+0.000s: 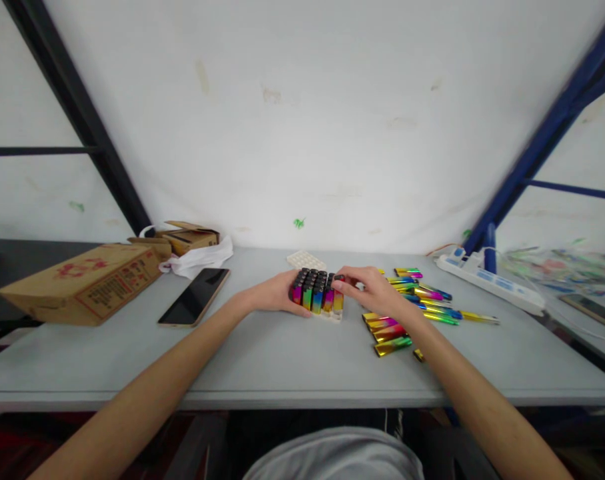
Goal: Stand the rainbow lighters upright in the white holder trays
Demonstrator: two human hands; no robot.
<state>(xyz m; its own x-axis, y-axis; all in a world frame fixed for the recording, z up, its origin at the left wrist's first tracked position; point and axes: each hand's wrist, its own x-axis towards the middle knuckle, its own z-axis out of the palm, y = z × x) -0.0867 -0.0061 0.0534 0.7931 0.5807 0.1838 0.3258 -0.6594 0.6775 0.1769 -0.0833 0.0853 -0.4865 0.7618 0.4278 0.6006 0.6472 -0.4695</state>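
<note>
Tabletop edge (312, 400), upright lighters (317, 300) well back

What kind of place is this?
It looks like a workroom, maybe a small workshop: rows of shiny lighters stand upright at a grey table, with a long cardboard box and power strip there too.

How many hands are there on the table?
2. The left hand is curled around the left side of the upright lighters. The right hand has its fingers on a lighter at their right end. No other hands show.
</note>
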